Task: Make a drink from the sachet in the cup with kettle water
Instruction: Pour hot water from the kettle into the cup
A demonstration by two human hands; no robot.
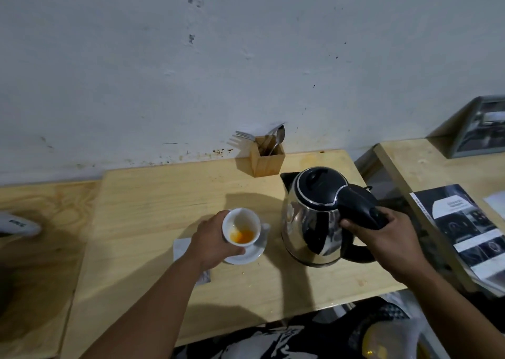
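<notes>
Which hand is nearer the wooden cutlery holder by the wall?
Right, narrowly. The right hand grips the kettle handle below-right of the holder; the left hand holds the cup below-left.

A modest tea corner in a home or guest room: a pale wooden counter [169,194] against a stained white wall [136,72], a wooden cutlery holder [266,162], a steel kettle [311,222], brochures [464,227] alongside

Table [153,194] surface bare left of cup [241,229] and behind it up to wall: open passage there. Kettle [314,216] stands just right of cup, narrow gap between. Wooden utensil box [267,158] at back edge against wall, behind kettle. Front strip of table bare. Booklets [464,222] occupy neighbouring surface at right.
</notes>
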